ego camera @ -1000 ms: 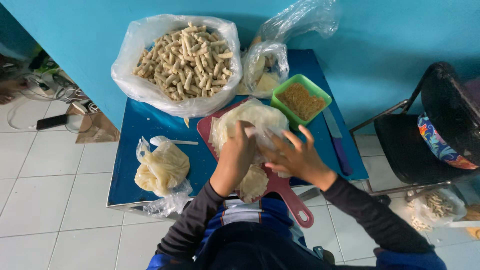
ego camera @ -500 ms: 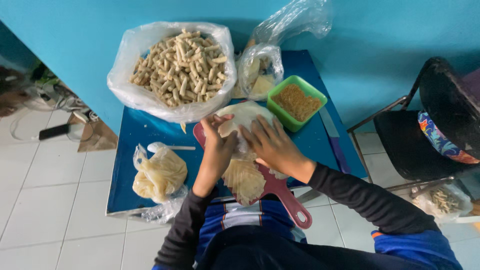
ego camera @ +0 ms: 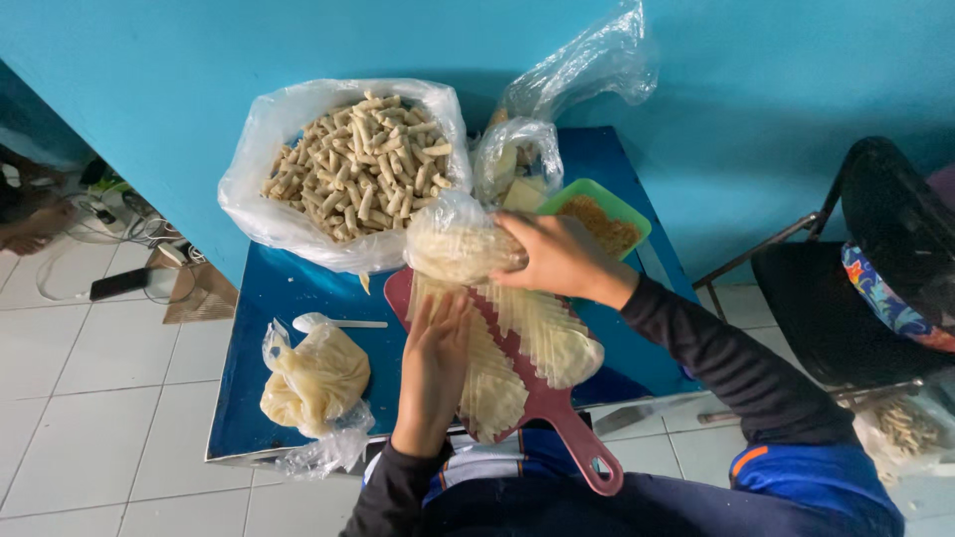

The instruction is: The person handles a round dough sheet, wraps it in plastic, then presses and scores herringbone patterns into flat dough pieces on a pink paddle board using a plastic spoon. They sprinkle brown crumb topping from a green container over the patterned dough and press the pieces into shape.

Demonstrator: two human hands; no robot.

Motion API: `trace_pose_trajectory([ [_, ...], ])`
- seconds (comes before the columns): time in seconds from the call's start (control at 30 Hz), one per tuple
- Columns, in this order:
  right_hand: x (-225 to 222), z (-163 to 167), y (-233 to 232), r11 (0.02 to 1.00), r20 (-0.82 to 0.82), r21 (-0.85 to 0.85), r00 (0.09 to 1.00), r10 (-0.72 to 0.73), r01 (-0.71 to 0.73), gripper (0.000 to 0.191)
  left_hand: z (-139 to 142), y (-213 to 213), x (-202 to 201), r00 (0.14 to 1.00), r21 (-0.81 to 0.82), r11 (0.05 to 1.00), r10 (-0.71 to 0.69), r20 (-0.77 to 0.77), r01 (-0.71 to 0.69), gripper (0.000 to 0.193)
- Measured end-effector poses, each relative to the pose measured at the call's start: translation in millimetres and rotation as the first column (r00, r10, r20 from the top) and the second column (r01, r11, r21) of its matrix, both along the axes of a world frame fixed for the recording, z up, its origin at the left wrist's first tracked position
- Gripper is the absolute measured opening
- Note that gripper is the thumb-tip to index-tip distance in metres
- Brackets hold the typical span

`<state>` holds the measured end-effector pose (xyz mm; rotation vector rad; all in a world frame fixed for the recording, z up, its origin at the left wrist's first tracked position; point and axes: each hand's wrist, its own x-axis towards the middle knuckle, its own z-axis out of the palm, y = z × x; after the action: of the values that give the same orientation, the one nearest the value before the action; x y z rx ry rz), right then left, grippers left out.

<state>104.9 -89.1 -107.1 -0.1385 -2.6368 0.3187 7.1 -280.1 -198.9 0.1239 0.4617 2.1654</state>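
Pale thin wrapper sheet (ego camera: 517, 343) lying draped over red plastic paddle-shaped board (ego camera: 557, 418) at front of blue bench (ego camera: 269, 298), hanging past board's edges. Left hand (ego camera: 436, 353) pressing it flat, grip open, fingers spread. Right hand (ego camera: 552, 257) clasping clear plastic bag of pale wrappers (ego camera: 453, 249). Risk: limp, translucent sheet tearing or sliding off board if pulled unevenly.

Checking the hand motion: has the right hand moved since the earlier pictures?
Yes. The right hand moved up the red board, toward the green tray.
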Motion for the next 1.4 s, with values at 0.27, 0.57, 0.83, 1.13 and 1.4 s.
trace_pose_trajectory([
  [0.27, -8.4, 5.2, -16.5, 0.995, 0.126, 0.1, 0.991, -0.034, 0.022, 0.098, 17.1, 22.6, -24.0, 0.982, 0.095, 0.978, -0.18, -0.065, 0.185, 0.06],
  [0.57, 5.2, -19.2, -32.4, 0.819, -0.006, 0.573, 0.999, -0.032, 0.029, 0.077, 18.8, 20.7, -7.3, 0.979, -0.013, 0.991, -0.131, -0.158, 0.131, 0.066],
  [0.83, 49.4, -2.3, -5.8, 0.894, -0.53, -0.444, 0.821, -0.213, -0.055, 0.068, 89.3, -7.8, 39.4, 0.531, 0.044, 0.993, -0.021, -0.847, 0.11, 0.084],
  [1.13, 100.8, 34.2, 113.8, 0.079, -0.553, -0.814, 0.726, -0.409, -0.575, 0.067, 107.9, -88.2, 2.4, 0.049, -0.07, 0.987, -0.063, -0.997, -0.145, 0.092],
  [1.4, 83.8, 19.3, 159.6, 0.15, -0.332, -0.941, 0.728, -0.601, -0.305, 0.062, 71.5, -165.3, -43.0, 0.16, 0.055, 0.86, 0.157, -0.975, -0.507, 0.082],
])
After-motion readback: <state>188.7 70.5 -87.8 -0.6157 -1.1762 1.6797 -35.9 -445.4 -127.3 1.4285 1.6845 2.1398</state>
